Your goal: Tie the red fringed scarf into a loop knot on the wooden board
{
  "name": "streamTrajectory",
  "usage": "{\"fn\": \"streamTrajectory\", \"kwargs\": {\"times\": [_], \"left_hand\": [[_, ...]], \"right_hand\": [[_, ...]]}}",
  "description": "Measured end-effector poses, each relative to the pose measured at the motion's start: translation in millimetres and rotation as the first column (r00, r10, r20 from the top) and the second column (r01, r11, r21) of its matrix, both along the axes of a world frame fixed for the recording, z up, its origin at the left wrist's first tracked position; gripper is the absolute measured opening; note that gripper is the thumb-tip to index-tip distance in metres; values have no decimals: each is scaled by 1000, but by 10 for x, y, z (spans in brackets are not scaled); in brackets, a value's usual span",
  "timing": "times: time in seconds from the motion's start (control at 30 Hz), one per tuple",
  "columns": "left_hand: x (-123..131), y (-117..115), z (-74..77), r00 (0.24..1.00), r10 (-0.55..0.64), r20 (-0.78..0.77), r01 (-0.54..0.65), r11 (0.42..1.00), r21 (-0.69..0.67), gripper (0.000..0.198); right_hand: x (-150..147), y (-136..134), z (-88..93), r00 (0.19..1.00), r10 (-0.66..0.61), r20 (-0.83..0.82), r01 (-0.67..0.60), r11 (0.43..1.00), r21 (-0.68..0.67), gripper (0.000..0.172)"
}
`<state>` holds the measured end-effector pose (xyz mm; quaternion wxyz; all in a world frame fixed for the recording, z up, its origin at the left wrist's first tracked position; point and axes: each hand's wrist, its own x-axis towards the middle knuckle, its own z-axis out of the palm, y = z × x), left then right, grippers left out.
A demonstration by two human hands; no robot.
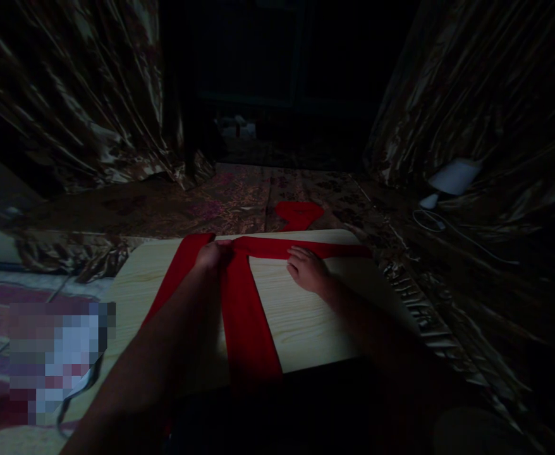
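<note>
A long red cloth strip (pixel 251 309) lies folded across a pale wooden table top (pixel 306 322). One length runs toward me, another slants down at the left, and a third stretches right along the far edge. My left hand (pixel 212 254) is closed on the cloth near the far left fold, its fingertips partly hidden. To the right, my right hand (pixel 307 268) lies with fingers extended, their tips touching the lower edge of the sideways length. A further red piece (pixel 299 213) rests beyond the table on the patterned cover.
Patterned drapes (pixel 92 95) hang on both sides of a dark opening. At the right stands a white lamp (pixel 455 175) with a cord (pixel 476 249). A patterned cloth ledge (pixel 201 202) borders the table's far side. A pixelated area covers something at lower left.
</note>
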<state>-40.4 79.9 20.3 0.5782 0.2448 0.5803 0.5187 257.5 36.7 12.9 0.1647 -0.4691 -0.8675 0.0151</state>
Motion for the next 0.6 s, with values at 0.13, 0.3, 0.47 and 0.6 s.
{"fn": "streamTrajectory", "kwargs": {"times": [0.13, 0.3, 0.47, 0.6], "left_hand": [[103, -47, 8, 688, 72, -722, 271, 897, 348, 24], [272, -100, -97, -95, -47, -994, 721, 686, -101, 57], [328, -98, -286, -268, -155, -951, 645, 704, -297, 72], [316, -81, -345, -289, -160, -944, 634, 707, -314, 72]], "right_hand": [[296, 165, -129, 993, -79, -84, 87, 992, 94, 23], [885, 382, -267, 988, -152, 30, 148, 983, 105, 39], [1412, 445, -170, 922, -274, 274, 276, 961, 33, 41], [1470, 463, -99, 881, -359, 308, 358, 932, 62, 33]]}}
